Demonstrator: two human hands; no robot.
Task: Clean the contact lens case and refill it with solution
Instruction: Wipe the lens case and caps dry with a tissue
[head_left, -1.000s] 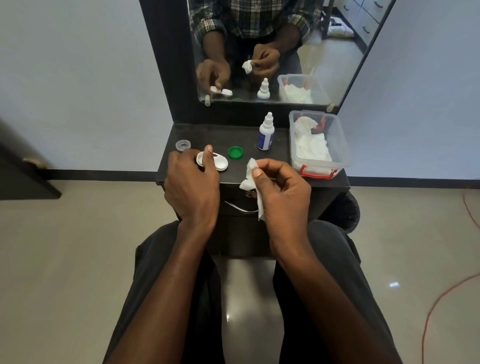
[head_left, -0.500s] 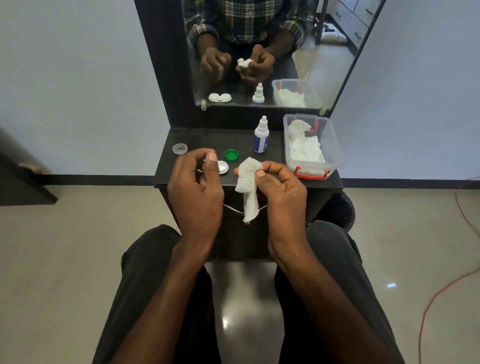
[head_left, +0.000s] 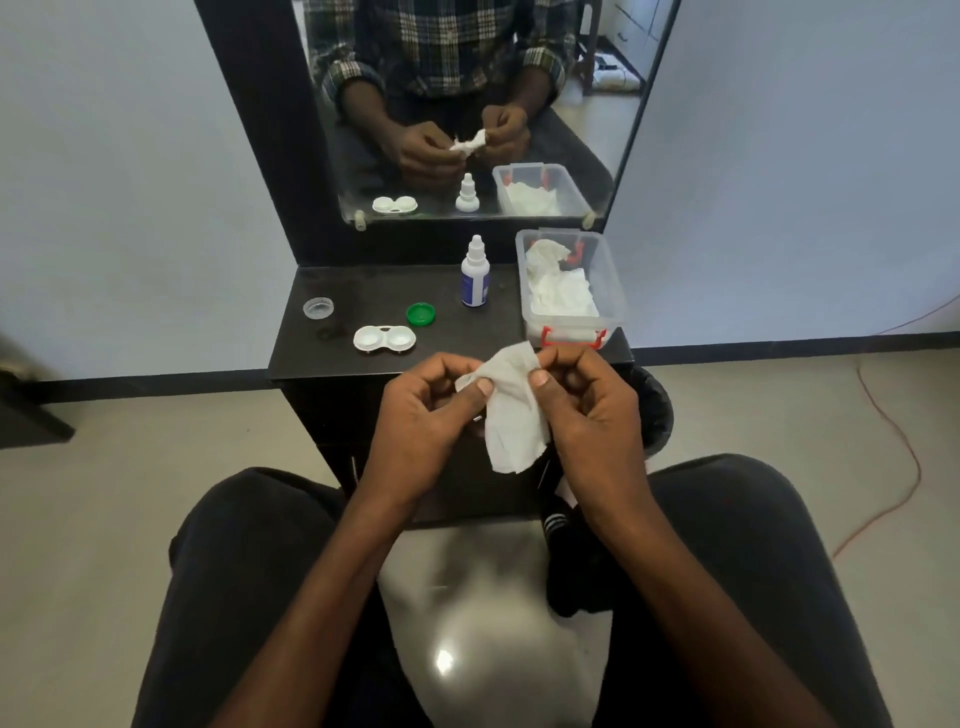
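While a crumpled white tissue (head_left: 511, 415) is pinched between the left hand (head_left: 426, 415) and right hand (head_left: 587, 410), the white two-well lens case (head_left: 384, 339) lies uncapped on the black shelf (head_left: 374, 291). Farther back stands a white dropper bottle (head_left: 475, 275), its blue label unreadable.

Soft, even light; glare on the floor (head_left: 444, 660); wide-angle bending at edges.

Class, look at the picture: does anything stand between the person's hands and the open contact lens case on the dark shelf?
Nothing visible does. The contact lens case lies open near the shelf's front edge, with bare dark shelf between it and the left hand. Both that hand and the right hand pinch a tissue, so neither is free.
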